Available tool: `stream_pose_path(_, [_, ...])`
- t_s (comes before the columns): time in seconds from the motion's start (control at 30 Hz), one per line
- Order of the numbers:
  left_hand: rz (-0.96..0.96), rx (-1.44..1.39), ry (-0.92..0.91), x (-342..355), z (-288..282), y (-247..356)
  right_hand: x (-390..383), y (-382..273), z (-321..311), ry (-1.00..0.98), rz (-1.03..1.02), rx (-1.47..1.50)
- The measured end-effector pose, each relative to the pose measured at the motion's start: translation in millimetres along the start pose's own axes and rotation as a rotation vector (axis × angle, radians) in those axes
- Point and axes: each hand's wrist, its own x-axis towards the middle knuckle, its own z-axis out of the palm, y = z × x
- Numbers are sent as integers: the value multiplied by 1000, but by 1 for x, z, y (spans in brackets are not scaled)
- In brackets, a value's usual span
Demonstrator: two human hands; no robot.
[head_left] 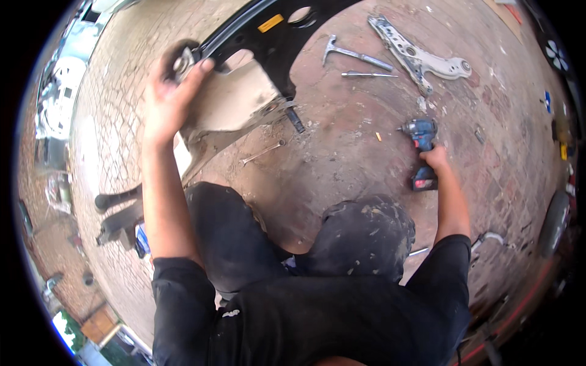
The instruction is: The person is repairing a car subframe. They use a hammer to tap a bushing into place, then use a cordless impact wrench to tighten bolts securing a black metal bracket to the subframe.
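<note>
My left hand (170, 100) is raised at the upper left, fingers curled and thumb bent in around the end of a black car fender (244, 27). A small silvery metal piece (185, 63) shows between the fingers; how it is attached cannot be made out. Below the fender's end sits a dusty beige panel (235, 97), with a short dark rod (295, 120) sticking out at its right corner. Over on the right, my right hand (434, 157) is closed around the handle of a blue and black cordless drill (421, 131), whose front end points left.
Beyond the drill lie a hammer (357, 56), a thin metal rod (369, 75) and a grey suspension control arm (415, 53) on the brick ground. A wrench (264, 152) rests near my left knee. Dark bar-like parts (119, 219) lie past my left forearm.
</note>
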Motion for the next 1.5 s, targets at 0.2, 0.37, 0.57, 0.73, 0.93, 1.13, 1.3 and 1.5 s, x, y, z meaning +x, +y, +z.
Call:
stream_pose_path(0.2, [-44,93,-3,3,9,29,-101,-77,48,-224,-69,600])
stream_pose_path(0.37, [-72,-17,25,11,6,13,-169,-168,102,-666,-129,1252])
stream_pose_path(0.57, [-15,59,62,17,6,16,-193,-166,117,-703,-405,1172])
stream_pose_path(0.73, [-16,99,42,19,5,25,-205,-167,134,-460,-753,774])
stream_pose_path(0.93, [-72,109,54,21,2,23,-207,-204,127,-728,-380,1170])
stream_pose_path(1.13, [-66,141,63,19,2,25,-200,-213,136,-772,-398,1235])
stream_pose_path(1.3, [-48,82,42,18,5,25,-194,-214,149,-773,-392,1199])
stream_pose_path(1.5, [-41,70,39,18,3,25,-197,-214,158,-788,-343,1255])
